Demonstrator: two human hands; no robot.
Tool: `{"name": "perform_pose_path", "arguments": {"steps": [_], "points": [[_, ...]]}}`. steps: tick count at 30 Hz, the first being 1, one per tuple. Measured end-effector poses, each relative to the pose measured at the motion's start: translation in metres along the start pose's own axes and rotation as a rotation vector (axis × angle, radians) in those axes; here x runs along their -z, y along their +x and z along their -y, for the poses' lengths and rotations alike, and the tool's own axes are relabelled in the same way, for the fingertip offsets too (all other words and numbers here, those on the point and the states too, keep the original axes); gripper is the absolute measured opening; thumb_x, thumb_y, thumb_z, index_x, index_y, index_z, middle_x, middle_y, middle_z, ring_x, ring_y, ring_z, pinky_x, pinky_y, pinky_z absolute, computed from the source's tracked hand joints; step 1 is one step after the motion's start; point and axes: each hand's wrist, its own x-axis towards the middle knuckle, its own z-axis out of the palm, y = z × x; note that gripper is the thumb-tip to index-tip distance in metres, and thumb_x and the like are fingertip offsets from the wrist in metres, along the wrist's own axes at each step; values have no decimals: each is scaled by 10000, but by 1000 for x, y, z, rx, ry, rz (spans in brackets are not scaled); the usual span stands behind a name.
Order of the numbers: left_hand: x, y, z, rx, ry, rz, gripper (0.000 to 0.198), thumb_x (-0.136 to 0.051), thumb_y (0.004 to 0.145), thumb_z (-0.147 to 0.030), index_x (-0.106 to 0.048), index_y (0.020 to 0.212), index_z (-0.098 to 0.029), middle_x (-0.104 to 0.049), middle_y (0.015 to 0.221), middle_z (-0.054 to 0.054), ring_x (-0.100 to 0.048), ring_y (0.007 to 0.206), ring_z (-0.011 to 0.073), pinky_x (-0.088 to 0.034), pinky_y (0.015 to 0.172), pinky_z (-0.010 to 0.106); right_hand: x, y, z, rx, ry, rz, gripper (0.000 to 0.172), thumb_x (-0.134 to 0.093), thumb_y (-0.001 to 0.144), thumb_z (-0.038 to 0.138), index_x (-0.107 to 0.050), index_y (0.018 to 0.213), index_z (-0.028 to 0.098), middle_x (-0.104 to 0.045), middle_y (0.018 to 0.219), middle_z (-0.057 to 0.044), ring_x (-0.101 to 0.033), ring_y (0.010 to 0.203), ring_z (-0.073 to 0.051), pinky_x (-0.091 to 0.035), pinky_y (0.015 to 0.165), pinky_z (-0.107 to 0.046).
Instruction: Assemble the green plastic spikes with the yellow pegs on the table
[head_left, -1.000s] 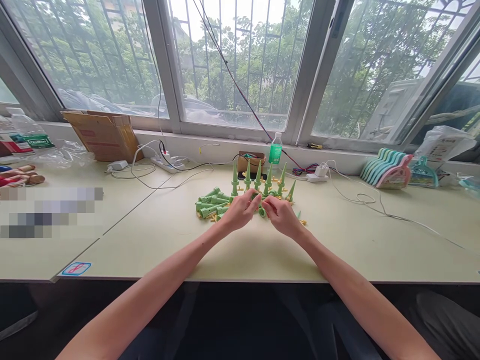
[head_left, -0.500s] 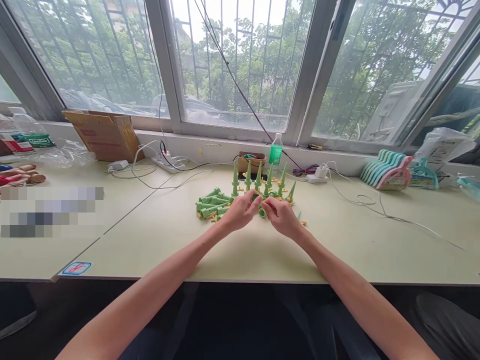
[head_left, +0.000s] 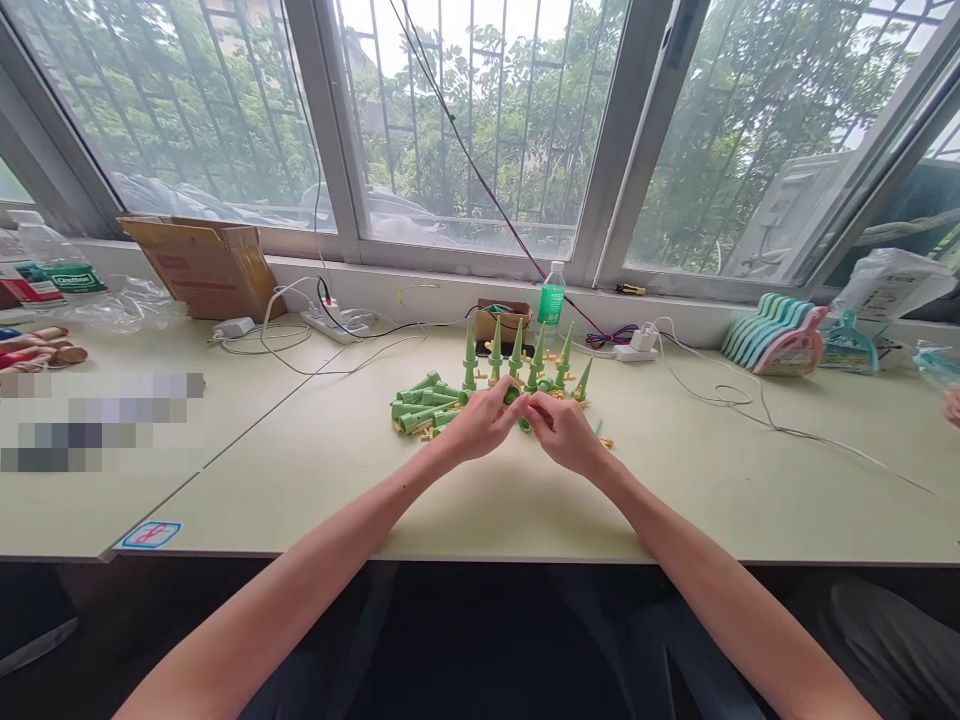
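My left hand (head_left: 481,422) is closed round a green plastic piece (head_left: 511,395), its round open end showing between thumb and fingers. Touching it at the fingertips, my right hand (head_left: 561,428) is pinched; what it holds is too small to make out. Behind my hands, several green spikes (head_left: 470,358) stand upright with yellow valves on their sides. To the left of my left hand lies a heap of green tubes (head_left: 424,408) with yellow bits among them. A yellow part (head_left: 606,442) lies right of my right hand.
Along the window side stand a cardboard box (head_left: 206,270), a power strip (head_left: 334,322), a small open box (head_left: 502,322), a green-labelled bottle (head_left: 551,296) and teal and pink plastic items (head_left: 776,335). White cables (head_left: 810,437) cross the right side. Another person's hand (head_left: 952,405) shows at the right edge.
The green piece in my left hand has turned slightly, showing more of its open end. Another person's hand has appeared at the right edge. The view has shifted slightly.
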Motion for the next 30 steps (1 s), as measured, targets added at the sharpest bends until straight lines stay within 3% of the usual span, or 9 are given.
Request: {"name": "perform_pose_path", "arguments": {"steps": [9, 17, 30], "points": [[1, -2, 1, 8, 79, 145, 450, -273, 942, -581, -426, 1108, -192, -559, 593, -14, -519, 528, 163, -362, 524, 261, 1, -2, 1, 34, -33, 58, 256, -449, 920, 256, -419, 674, 194, -411, 545, 47, -340, 485, -91, -274, 510, -226], [-1, -1, 3, -31, 61, 59, 366, -271, 960, -529, -432, 992, -202, -541, 592, -23, -518, 552, 155, -389, 593, 271, 1, -1, 0, 23, -19, 23, 254, -434, 940, 279, -448, 702, 192, -450, 560, 42, -350, 487, -89, -269, 516, -227], [-1, -2, -2, -50, 19, -16, 345, -355, 937, -504, -450, 1106, -219, -607, 668, -25, -567, 565, 137, -412, 562, 236, 1, 1, -1, 8, -10, -7, 283, -398, 949, 353, -472, 725, 197, -452, 576, 30, -344, 503, -101, -295, 516, -228]]}}
